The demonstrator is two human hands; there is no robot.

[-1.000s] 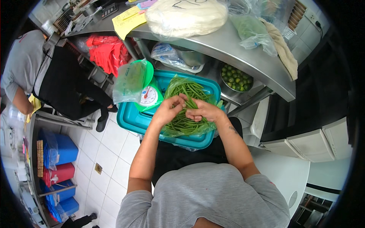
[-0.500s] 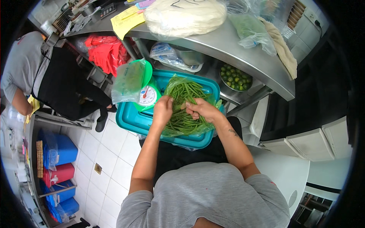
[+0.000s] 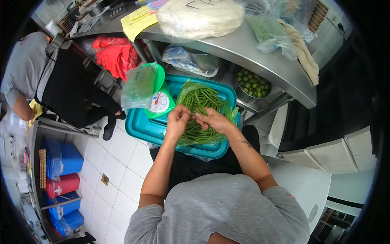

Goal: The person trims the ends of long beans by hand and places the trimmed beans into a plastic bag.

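A heap of long green beans [image 3: 197, 95] lies in a clear plastic bag [image 3: 224, 106], opened out on a teal plastic lid or tray [image 3: 142, 129] in front of me. Over the heap my left hand [image 3: 177, 123] is closed in a pinch, its fingertips at the end of a green bean. Facing it, my right hand [image 3: 214, 121] is closed around green beans, thumb and forefinger pressed together. The fingertips of both hands nearly meet. What lies inside the curled fingers is mostly hidden.
Left of the beans stands a green dial scale [image 3: 160, 101] with a plastic bag [image 3: 139, 86] on it. A steel table [image 3: 260, 51] curves ahead, a bowl of small green fruit [image 3: 253, 82] beneath. A co-worker [image 3: 61, 77] stands at far left, above blue bins [image 3: 65, 156].
My left hand has moved right and slightly down, toward my right hand. The fingertips are now closer together over the beans. The view has shifted slightly.
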